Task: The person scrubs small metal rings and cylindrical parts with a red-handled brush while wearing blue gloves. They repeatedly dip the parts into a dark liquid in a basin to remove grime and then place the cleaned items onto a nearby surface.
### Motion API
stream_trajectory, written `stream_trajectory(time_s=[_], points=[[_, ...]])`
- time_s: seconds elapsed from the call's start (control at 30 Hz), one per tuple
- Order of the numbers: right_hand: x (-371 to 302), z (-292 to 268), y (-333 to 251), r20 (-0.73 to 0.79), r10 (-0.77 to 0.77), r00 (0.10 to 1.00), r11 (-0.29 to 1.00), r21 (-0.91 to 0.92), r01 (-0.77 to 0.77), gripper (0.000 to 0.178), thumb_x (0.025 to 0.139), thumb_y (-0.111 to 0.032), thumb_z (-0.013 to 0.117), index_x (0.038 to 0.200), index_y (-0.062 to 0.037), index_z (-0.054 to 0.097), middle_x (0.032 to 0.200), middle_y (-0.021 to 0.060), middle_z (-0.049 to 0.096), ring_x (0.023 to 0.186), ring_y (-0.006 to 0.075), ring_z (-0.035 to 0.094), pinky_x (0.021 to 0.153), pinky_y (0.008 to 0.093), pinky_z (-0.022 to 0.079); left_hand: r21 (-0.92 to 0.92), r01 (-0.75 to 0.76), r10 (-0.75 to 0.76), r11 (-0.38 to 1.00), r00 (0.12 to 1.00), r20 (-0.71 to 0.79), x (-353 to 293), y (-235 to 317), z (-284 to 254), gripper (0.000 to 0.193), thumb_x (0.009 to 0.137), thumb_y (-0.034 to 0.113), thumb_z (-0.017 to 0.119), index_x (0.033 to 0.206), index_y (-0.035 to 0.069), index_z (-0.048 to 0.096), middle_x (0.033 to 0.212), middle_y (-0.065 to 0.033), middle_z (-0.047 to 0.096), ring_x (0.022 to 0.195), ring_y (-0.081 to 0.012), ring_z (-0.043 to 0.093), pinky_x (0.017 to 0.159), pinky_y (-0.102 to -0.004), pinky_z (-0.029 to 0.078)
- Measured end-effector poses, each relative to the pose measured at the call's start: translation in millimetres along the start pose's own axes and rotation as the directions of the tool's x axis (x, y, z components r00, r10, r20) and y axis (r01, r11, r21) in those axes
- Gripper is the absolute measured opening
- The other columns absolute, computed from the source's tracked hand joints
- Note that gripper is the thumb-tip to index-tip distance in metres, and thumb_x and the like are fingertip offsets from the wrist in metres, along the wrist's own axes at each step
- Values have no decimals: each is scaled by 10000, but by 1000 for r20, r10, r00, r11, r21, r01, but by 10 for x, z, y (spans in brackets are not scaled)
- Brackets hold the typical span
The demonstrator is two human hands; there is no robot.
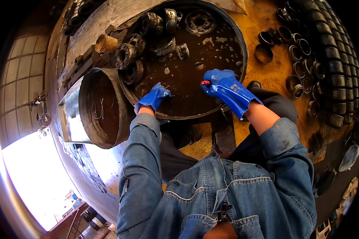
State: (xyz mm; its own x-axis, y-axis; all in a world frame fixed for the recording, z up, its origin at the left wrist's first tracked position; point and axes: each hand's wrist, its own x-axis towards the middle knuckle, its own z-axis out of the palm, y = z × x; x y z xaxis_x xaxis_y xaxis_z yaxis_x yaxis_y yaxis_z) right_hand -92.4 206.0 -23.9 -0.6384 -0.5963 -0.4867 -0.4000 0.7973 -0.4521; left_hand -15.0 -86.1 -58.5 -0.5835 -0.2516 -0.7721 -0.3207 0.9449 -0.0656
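We look down on a round basin [239,44] filled with dark brown liquid, set on a rust-stained floor [275,75]. Both of our hands wear blue rubber gloves and reach from denim sleeves [143,159] over the basin's near rim.

The left hand [154,96] dips its fingertips into the liquid at the near left edge of the basin. Its fingers are bent, but we cannot tell whether they hold anything, since the tips are lost in the dark liquid.

The right hand [223,85] hovers over the liquid near the basin's near right edge. Its fingers are curled around a small object of which only a red tip [204,83] shows at the thumb side; we cannot tell what the object is.

At the far left of the basin, several round metal bearings [127,53] lie piled together, partly in the liquid, and another toothed round part [199,20] lies at the far rim. Pale flecks float on the liquid between the pile and our hands.

Just left of the basin stands a rusty metal drum [102,107], tipped with its open mouth toward us. On the floor to the right, many loose metal rings [302,67] lie scattered, and beyond them long stacked rows of dark rings [334,59] curve along the edge.
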Motion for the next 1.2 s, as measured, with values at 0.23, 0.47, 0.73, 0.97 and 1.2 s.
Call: stream_trajectory(time_s=[0.23, 0.47, 0.73, 0.97, 1.2], points=[[-35, 55, 58, -35, -45, 998, 999, -13, 45, 269, 910, -405, 658, 1051, -211, 780, 1089, 67, 762, 1048, 315, 728, 934, 483, 540, 142, 68, -55, 988, 994, -96, -424, 22, -55, 502, 927, 342, 644, 1362, 93, 612, 1379, -180, 640, 1277, -342, 610, 1059, -462, 483], [10, 79, 24, -62, -87, 994, 996, -13, 86, 264, 913, -388, 629, 868, -158, 750, 955, 93, 753, 925, 348, 724, 821, 484, 567, 86, -3, 15, 996, 990, -141, -448, 59, -30, 462, 939, 321, 634, 1346, 103, 620, 1343, -174, 663, 1245, -347, 632, 1039, -475, 498], [-16, -47, -60, 11, -67, 998, 997, -22, 67, 287, 896, -411, 646, 1038, -200, 779, 1086, 72, 765, 1032, 295, 736, 890, 465, 561, 197, -74, 162, 978, 862, -481, -92, 27, -103, 431, 899, 207, 667, 1299, 59, 605, 1328, -168, 660, 1218, -350, 643, 973, -456, 560], [-7, 101, 29, -132, -78, 988, 997, -16, 76, 256, 896, -397, 638, 853, -171, 751, 939, 89, 757, 910, 339, 729, 820, 455, 569, 480, 144, 210, 866, 765, -609, 550, -214, 66, 271, 940, 273, 613, 1142, 101, 667, 1119, -71, 741, 1013, -280, 736, 724, -478, 596], [-50, -172, -131, 114, -8, 993, 999, -30, 11, 296, 896, -405, 646, 1056, -196, 780, 1095, 70, 766, 1030, 293, 739, 895, 448, 559, 400, 246, -58, 883, 902, -427, 977, -302, -30, 327, 977, 302, 524, 1037, 161, 813, 1068, -94, 785, 971, -292, 763, 753, -472, 584]])
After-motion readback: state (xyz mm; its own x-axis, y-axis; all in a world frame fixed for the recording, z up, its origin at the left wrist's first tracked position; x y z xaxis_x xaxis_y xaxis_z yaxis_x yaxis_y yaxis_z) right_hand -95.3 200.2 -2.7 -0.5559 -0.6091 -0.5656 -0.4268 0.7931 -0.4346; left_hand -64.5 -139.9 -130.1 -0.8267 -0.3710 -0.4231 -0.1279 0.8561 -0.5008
